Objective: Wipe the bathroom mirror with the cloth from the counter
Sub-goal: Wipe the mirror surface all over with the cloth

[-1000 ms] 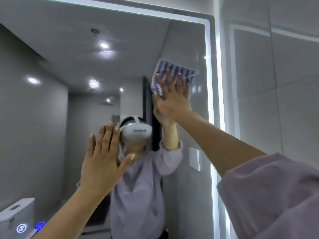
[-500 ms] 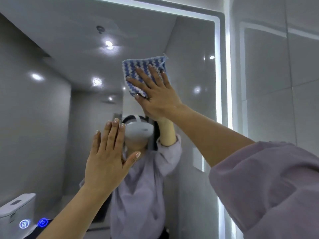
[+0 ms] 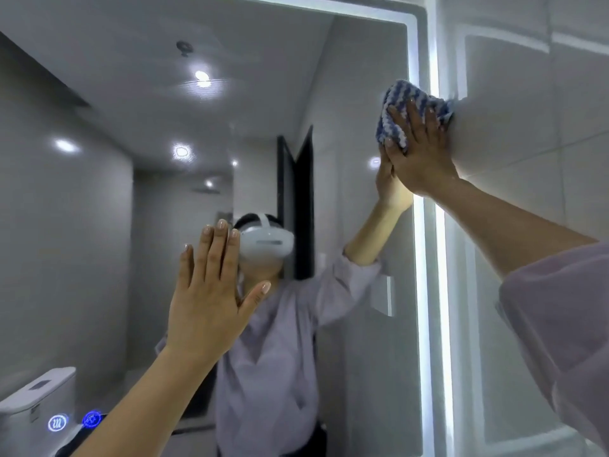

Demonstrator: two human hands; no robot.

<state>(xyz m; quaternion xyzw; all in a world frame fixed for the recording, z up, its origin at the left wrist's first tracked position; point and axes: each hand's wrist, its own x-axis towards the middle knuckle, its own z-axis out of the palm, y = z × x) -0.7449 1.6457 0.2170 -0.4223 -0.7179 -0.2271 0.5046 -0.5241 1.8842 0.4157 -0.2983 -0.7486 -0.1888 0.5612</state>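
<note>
The cloth, a bunched blue-and-white zigzag rag, sits high at the right edge of the mirror, pushed over the glowing light strip that frames the glass and up against the pale tiled wall beside it. The right hand lies flat on the cloth, fingers straight and a little spread, pressing it to the surface rather than gripping it; the rag bulges out above and to the left of the fingertips. That arm reaches up from the lower right, bare to the elbow, with a loose lilac sleeve pushed back. The left hand is raised lower down and well apart from the cloth, palm toward the glass, fingers straight and close together, thumb angled out, holding nothing; from this angle I cannot tell whether the palm rests on the mirror or hovers just off it. In the glass the person's reflection shows a white headset, the same lilac shirt, and the raised arm meeting the real one at the cloth. Behind the reflection are a dark door, round ceiling lights and, at lower left, a white toilet tank with two small blue glowing symbols near it.
</note>
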